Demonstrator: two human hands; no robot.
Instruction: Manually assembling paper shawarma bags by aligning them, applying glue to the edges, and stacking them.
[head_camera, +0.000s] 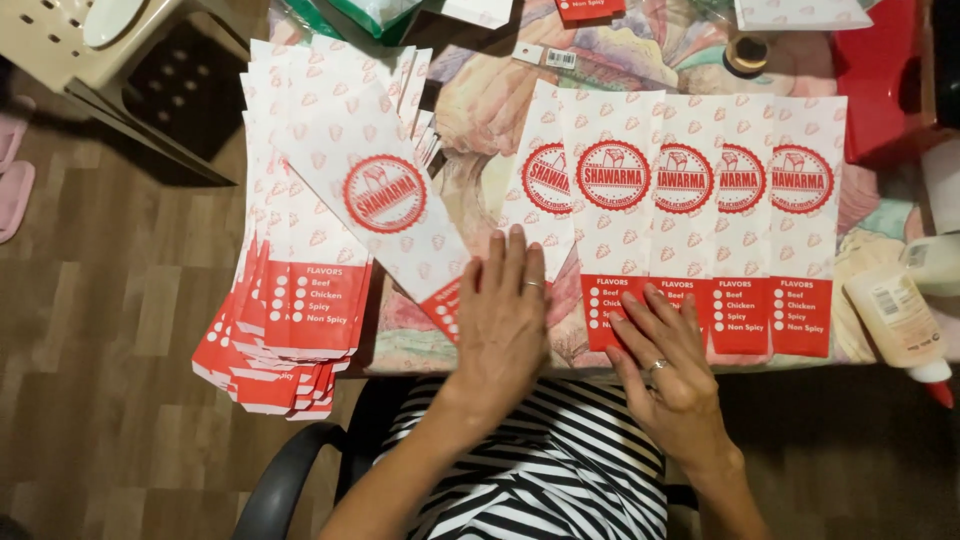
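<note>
Before me the desk (480, 110), spread with a pastel patterned cloth, carries a fanned stack of long white paper bags with red round seals and red bottom bands (300, 260) at its left edge and a row of five matching overlapped paper bags (700, 200) laid flat to the right. One loose tilted bag (385, 200) lies between the stack and the row, its lower end under my left hand (505, 320), whose fingers are released and spread flat. My right hand (665, 355) rests open with fingers (640, 310) on the row's red bands, and a cream glue bottle with a red tip (900, 325) lies at the far right.
</note>
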